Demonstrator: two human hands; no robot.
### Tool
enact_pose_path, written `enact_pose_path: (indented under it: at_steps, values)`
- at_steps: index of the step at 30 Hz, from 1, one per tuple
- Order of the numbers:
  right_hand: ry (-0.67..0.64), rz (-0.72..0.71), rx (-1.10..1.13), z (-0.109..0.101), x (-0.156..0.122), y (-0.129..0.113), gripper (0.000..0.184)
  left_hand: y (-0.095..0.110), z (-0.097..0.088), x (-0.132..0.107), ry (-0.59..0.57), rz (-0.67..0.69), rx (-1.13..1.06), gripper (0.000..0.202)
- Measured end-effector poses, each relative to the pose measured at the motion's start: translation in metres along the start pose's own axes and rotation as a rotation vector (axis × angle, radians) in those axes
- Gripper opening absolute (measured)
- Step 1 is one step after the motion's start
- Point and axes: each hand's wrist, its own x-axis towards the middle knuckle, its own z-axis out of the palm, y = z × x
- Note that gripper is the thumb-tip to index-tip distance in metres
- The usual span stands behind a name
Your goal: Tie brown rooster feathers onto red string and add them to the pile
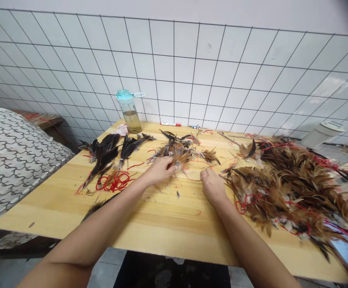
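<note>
At the middle of the wooden table, my left hand (161, 169) is pinched closed at the near edge of a bunch of brown and grey feathers (174, 149). My right hand (212, 185) is a loose fist just to the right, with its fingertips closed on a thin red string (190, 179). That string runs leftward from the right fingers toward the feathers at my left hand. Bundles of black feathers (106, 150) lie to the left, near a tangled coil of red string (115, 181). The large pile of brown feathers (270, 180) is right of my right hand.
A bottle with a blue lid (131, 114) stands at the back left, near a red and white marker (170, 124). A pale lidded container (324, 134) leans at the back right. A phone (346, 250) lies partly under feathers at the right edge. Patterned cloth (15, 160) is left of the table.
</note>
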Motion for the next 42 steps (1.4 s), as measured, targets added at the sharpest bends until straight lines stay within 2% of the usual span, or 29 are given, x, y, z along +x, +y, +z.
enact_pose_path:
  at_steps: [4, 7, 12, 15, 18, 21, 25, 27, 29, 33, 37, 40, 42]
  values:
    - [0.024, -0.014, 0.180, -0.007, 0.000, -0.021, 0.024, 0.004, -0.008, -0.003, 0.007, 0.009, -0.083, 0.026]
    - [0.059, -0.046, 0.275, -0.007, 0.003, -0.028, 0.022, 0.007, -0.011, -0.002, 0.023, 0.036, -0.166, 0.023]
    - [0.019, 0.053, 0.179, 0.004, 0.004, -0.017, 0.020, 0.020, -0.005, 0.020, 0.002, 0.107, -0.155, 0.024]
    - [-0.017, -0.006, 0.109, 0.008, 0.000, -0.017, 0.021, 0.030, -0.003, 0.036, 0.008, 0.139, -0.095, 0.026]
    - [-0.055, -0.054, 0.113, 0.008, -0.003, -0.022, 0.024, 0.025, -0.014, 0.040, 0.065, 0.118, -0.063, 0.024]
    - [-0.070, -0.048, 0.145, 0.006, -0.003, -0.023, 0.020, 0.001, -0.040, 0.026, 0.150, 0.025, -0.070, 0.021]
    - [-0.074, -0.012, 0.226, 0.009, 0.001, -0.019, 0.016, -0.039, -0.080, -0.017, 0.302, -0.130, -0.212, 0.024]
    - [-0.087, 0.007, 0.283, 0.011, 0.003, -0.018, 0.016, -0.051, -0.093, -0.039, 0.351, -0.213, -0.282, 0.029]
    - [-0.091, 0.017, 0.325, 0.011, 0.003, -0.019, 0.015, -0.056, -0.098, -0.057, 0.354, -0.267, -0.317, 0.035]
    - [-0.097, 0.054, 0.390, 0.006, 0.003, -0.021, 0.014, -0.053, -0.089, -0.075, 0.256, -0.268, -0.262, 0.034]
    - [-0.104, 0.093, 0.434, 0.007, 0.003, -0.019, 0.017, -0.044, -0.075, -0.073, 0.201, -0.262, -0.266, 0.033]
    - [-0.062, 0.136, 0.543, 0.013, 0.003, -0.015, 0.021, -0.032, -0.062, -0.062, 0.194, -0.241, -0.419, 0.032]
    - [0.000, 0.153, 0.702, 0.015, 0.005, -0.013, 0.025, -0.022, -0.049, -0.050, 0.184, -0.213, -0.586, 0.034]
